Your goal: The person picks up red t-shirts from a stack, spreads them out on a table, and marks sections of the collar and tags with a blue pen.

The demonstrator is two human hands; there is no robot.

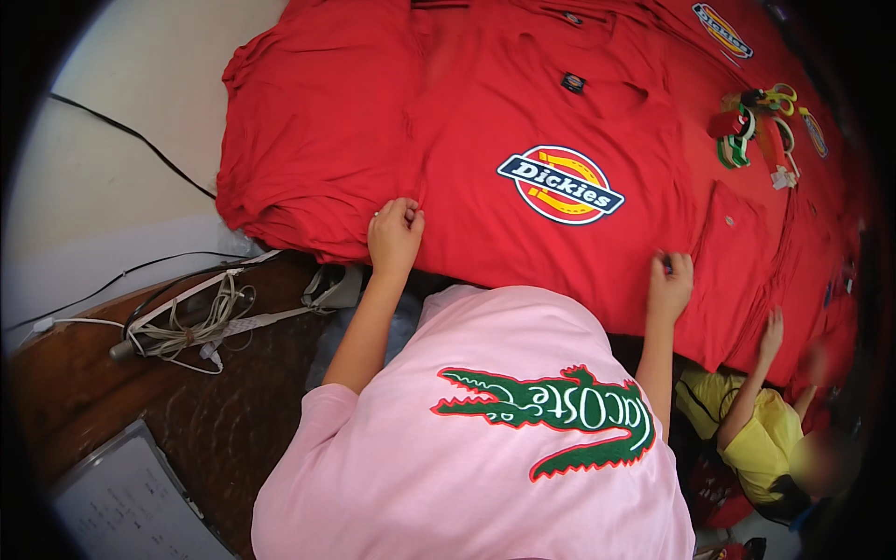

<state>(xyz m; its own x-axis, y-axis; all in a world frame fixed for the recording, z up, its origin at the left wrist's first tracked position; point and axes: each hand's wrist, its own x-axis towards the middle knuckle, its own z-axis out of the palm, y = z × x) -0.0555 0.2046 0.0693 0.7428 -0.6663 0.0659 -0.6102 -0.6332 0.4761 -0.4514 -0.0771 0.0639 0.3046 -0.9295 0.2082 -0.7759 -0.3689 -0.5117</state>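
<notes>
Left hand (395,233) pinching the lower hem of the red shirt (560,243), fingers curled shut on the cloth. Right hand (671,283) gripping the same hem further along, fingers closed. Shirt spread flat atop a red stack on the counter (215,420), round badge print facing up. Scissors (773,98) well beyond, tangled cords (191,327) near the left.

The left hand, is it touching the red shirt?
Touching. The head view shows the left hand with its fingers curled onto the lower edge of the red shirt, pinching the cloth.
</notes>
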